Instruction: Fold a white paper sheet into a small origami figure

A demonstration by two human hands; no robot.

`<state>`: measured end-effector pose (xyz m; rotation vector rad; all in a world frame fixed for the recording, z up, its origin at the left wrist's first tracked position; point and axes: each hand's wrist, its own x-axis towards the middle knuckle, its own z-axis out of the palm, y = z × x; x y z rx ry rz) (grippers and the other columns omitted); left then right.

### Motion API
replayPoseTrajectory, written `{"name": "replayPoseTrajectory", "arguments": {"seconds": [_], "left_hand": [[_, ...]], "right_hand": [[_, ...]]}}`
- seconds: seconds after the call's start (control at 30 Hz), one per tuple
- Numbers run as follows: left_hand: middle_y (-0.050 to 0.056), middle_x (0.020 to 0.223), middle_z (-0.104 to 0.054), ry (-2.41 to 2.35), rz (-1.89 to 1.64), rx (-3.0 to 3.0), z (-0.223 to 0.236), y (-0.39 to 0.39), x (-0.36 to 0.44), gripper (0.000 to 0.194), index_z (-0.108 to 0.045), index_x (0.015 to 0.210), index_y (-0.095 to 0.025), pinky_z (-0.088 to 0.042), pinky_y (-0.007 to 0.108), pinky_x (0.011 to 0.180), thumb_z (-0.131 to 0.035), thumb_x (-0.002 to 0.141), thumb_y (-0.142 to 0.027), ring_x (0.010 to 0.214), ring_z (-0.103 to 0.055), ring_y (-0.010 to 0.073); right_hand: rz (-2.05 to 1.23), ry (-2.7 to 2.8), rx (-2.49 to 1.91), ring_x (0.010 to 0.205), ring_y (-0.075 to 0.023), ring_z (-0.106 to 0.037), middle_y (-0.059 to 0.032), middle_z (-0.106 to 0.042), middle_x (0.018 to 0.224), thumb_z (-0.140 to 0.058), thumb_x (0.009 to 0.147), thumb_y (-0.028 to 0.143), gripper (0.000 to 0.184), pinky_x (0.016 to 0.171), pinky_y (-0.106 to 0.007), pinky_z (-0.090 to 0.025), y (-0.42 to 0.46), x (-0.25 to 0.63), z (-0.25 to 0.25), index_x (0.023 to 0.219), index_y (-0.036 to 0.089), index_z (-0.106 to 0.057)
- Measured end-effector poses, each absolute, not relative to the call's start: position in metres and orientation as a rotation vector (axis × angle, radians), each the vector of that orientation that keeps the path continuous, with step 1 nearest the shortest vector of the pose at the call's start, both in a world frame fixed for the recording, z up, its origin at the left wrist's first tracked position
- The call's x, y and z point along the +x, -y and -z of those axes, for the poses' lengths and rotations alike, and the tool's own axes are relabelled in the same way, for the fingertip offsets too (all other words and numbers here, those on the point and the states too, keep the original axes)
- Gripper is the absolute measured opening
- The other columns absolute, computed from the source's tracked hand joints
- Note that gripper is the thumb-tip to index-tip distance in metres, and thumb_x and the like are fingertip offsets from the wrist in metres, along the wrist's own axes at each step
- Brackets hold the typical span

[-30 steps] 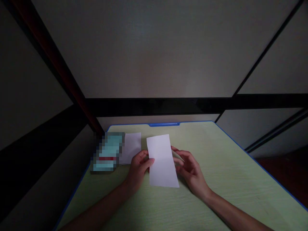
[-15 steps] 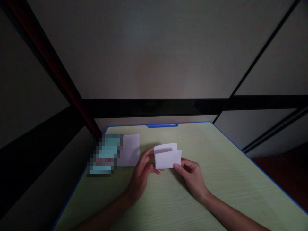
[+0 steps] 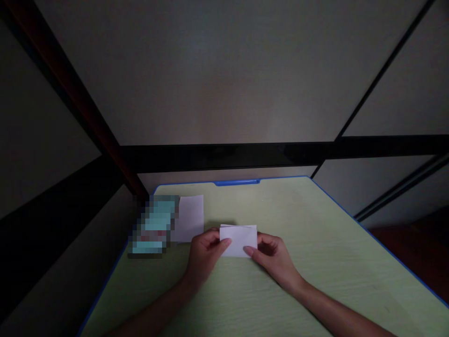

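White paper (image 3: 238,239), folded double, upper edges not quite flush, pinched by left hand (image 3: 205,254) and right hand (image 3: 276,260), mid-bench (image 3: 336,248), between side edges.

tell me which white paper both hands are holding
The nearer white paper, two edges showing along its top, with the left hand and right hand at its sides. The other paper lies farther back, beside the pixelated object, unheld.

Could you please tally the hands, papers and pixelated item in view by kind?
Hands: 2 (left hand, right hand)
Papers: 2 visible (held paper, lying paper)
Pixelated item: 1
Total: 5
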<state>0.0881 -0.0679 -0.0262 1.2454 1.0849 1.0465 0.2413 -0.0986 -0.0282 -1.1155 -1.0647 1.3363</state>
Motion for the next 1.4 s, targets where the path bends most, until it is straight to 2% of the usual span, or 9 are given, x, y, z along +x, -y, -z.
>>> {"name": "replayPoseTrajectory", "arguments": {"seconds": [0.2,0.3,0.4,0.5,0.6,0.87,1.4], "left_hand": [[0.000,0.058,-0.061,-1.037,-1.061,1.119,0.0271,0.0704,0.0910,0.015,-0.049,0.058,-0.014,-0.042,0.021,0.053,-0.064,0.055,-0.017,0.056,-0.056,0.0128],[-0.002,0.059,-0.061,-0.970,-1.116,1.055,0.0272,0.0714,0.0929,0.025,-0.045,0.069,-0.017,-0.043,0.022,0.053,-0.065,0.054,-0.016,0.058,-0.058,0.0135],[-0.001,0.063,-0.062,-0.963,-1.072,1.015,0.0265,0.0719,0.0934,0.029,-0.049,0.080,-0.016,-0.043,0.023,0.054,-0.064,0.056,-0.018,0.057,-0.057,0.0137],[0.002,0.061,-0.061,-1.007,-1.041,1.050,0.0255,0.0719,0.0929,0.015,-0.056,0.068,-0.012,-0.042,0.023,0.055,-0.062,0.059,-0.022,0.056,-0.056,0.0131],[0.001,0.056,-0.060,-1.038,-1.052,1.072,0.0244,0.0718,0.0930,0.013,-0.058,0.060,-0.011,-0.040,0.021,0.052,-0.061,0.059,-0.024,0.054,-0.054,0.0123],[-0.001,0.051,-0.059,-1.044,-1.076,1.060,0.0232,0.0717,0.0941,0.013,-0.062,0.060,-0.011,-0.038,0.020,0.049,-0.063,0.057,-0.023,0.051,-0.051,0.0111],[-0.001,0.049,-0.056,-1.064,-1.082,1.094,0.0244,0.0716,0.0944,0.014,-0.061,0.059,-0.010,-0.036,0.019,0.047,-0.060,0.059,-0.025,0.050,-0.049,0.0098]], "right_hand": [[-1.223,0.927,-1.061,0.051,-0.0073,-0.045,0.0032,-0.055,0.054,-0.065,0.059,0.021,0.015,0.049,-0.019,-0.033,0.0958,0.2434,0.0318,0.049,0.014,-0.056],[-1.216,0.860,-1.097,0.048,-0.0065,-0.044,0.0033,-0.055,0.051,-0.067,0.057,0.021,0.014,0.047,-0.019,-0.032,0.0947,0.2441,0.0344,0.049,0.014,-0.057],[-1.194,0.851,-1.126,0.046,-0.0063,-0.043,0.0031,-0.054,0.049,-0.067,0.056,0.021,0.014,0.046,-0.019,-0.032,0.0952,0.2442,0.0357,0.049,0.014,-0.058],[-1.164,0.862,-1.148,0.045,-0.0067,-0.043,0.0028,-0.054,0.048,-0.068,0.055,0.021,0.015,0.046,-0.020,-0.032,0.0963,0.2442,0.0358,0.048,0.013,-0.057],[-1.156,0.867,-1.161,0.045,-0.0073,-0.043,0.0027,-0.053,0.047,-0.068,0.055,0.021,0.015,0.046,-0.021,-0.032,0.0969,0.2443,0.0357,0.048,0.014,-0.057],[-1.138,0.885,-1.197,0.046,-0.0072,-0.043,0.0025,-0.054,0.048,-0.066,0.057,0.023,0.016,0.046,-0.021,-0.032,0.0963,0.2447,0.0374,0.048,0.014,-0.057],[-1.096,0.892,-1.218,0.045,-0.0077,-0.041,0.0026,-0.052,0.047,-0.067,0.056,0.025,0.019,0.045,-0.021,-0.031,0.0965,0.2437,0.0368,0.047,0.013,-0.055]]}}
